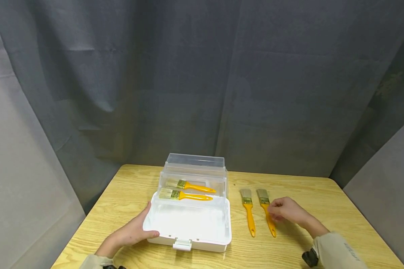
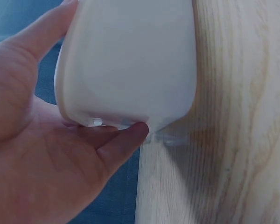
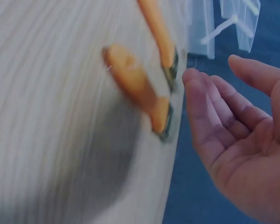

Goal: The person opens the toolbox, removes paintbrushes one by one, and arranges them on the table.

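Observation:
A white plastic toolbox [image 1: 188,220] stands open on the table, with clear tiered trays [image 1: 195,170] raised at its back. My left hand [image 1: 132,229] grips the box's left end, thumb at the front rim and fingers round the far corner; the left wrist view shows this end wall [image 2: 130,60] close up. Two paintbrushes with yellow handles lie in the trays, an upper brush [image 1: 198,187] and a lower brush [image 1: 195,197]. Right of the box lie two more, a nearer brush [image 1: 250,216] and a rightmost brush [image 1: 270,220]. Over the rightmost handle hovers my right hand [image 1: 289,211], fingers loosely bent, holding nothing.
The wooden table [image 1: 323,201] ends at a dark grey curtain [image 1: 256,93] behind. Pale panels stand at both sides, a left panel [image 1: 23,149] and a right panel [image 1: 387,179]. A white latch [image 1: 182,244] juts from the box's front.

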`<state>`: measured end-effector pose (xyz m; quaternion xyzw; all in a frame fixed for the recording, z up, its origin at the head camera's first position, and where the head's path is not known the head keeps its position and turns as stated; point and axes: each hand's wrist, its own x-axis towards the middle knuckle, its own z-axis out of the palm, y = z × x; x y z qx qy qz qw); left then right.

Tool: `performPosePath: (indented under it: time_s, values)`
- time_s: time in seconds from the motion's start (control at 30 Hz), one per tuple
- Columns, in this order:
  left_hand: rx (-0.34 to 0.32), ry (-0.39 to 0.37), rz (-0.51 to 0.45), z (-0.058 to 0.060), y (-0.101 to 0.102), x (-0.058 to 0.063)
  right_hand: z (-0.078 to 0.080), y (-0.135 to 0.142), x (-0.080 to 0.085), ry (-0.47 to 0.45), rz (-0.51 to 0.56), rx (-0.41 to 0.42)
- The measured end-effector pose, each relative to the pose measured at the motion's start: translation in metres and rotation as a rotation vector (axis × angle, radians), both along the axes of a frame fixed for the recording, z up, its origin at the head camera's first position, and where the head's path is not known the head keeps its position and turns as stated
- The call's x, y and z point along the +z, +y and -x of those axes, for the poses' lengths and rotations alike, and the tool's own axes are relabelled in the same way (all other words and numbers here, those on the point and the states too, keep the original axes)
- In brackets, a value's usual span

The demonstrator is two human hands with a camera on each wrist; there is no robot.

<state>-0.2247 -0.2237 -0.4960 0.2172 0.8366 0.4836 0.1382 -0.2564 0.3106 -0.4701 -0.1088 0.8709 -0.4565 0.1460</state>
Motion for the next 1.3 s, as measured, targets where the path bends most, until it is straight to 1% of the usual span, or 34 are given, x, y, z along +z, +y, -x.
performPosePath:
  time_s: [0.17, 0.27, 0.47, 0.63, 0.83, 1.0, 1.1, 1.17, 1.3]
  values:
    - [-0.020, 0.018, -0.036, 0.002, 0.001, 0.000, 0.004, -0.021, 0.010, 0.090, -0.038, -0.009]
    - [-0.016, 0.018, -0.036, 0.002, 0.001, -0.001, 0.008, -0.032, 0.014, 0.124, -0.030, -0.002]
    - [0.002, -0.003, -0.020, 0.002, 0.003, 0.001, 0.018, -0.056, 0.025, 0.166, -0.035, 0.000]
    - [0.001, -0.013, 0.002, 0.002, 0.004, 0.003, 0.022, -0.076, 0.037, 0.209, -0.043, 0.010]
    - [-0.001, -0.009, 0.012, 0.003, 0.005, 0.002, 0.026, -0.098, 0.044, 0.205, 0.018, 0.031]
    - [0.007, 0.024, 0.052, 0.003, 0.005, 0.000, 0.030, -0.114, 0.050, 0.223, -0.004, 0.005]
    - [0.004, 0.055, 0.061, 0.002, 0.005, -0.001, 0.032, -0.122, 0.054, 0.251, -0.001, 0.026]
    - [-0.005, 0.068, 0.051, 0.001, 0.005, -0.002, 0.033, -0.126, 0.055, 0.265, 0.001, 0.042]
    - [-0.022, 0.078, 0.042, 0.001, 0.005, -0.003, 0.037, -0.135, 0.056, 0.288, -0.002, 0.061]
